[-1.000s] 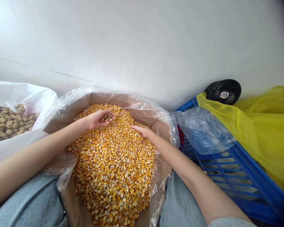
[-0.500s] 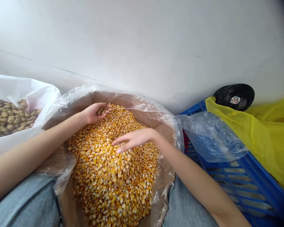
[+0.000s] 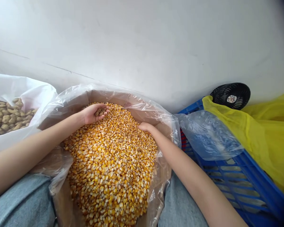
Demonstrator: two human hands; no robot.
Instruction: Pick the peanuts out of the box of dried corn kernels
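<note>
Dried corn kernels (image 3: 111, 170) fill a cardboard box (image 3: 111, 94) lined with a clear plastic bag (image 3: 78, 91). At the far left of the heap, my left hand (image 3: 93, 114) is palm up with its fingers curled, cupping several small brown pieces (image 3: 100, 111); their kind is hard to make out, though they resemble unshelled peanuts. My right hand (image 3: 145, 126) is sunk into the kernels at the right side of the box. Its fingers are hidden under the corn, so whether they are spread or closed does not show.
On the left stands a white sack (image 3: 40, 90) of unshelled peanuts (image 3: 8, 116). A blue plastic crate (image 3: 246, 176) is on the right, with a clear plastic bag (image 3: 210, 135), yellow mesh (image 3: 267, 132) and a black basket (image 3: 230, 95) on it. A white wall (image 3: 137, 41) rises behind.
My right hand has moved right and down into the corn; before, it was above the heap with kernels tumbling below it. My left hand has kept its place, still cupping the brown pieces.
</note>
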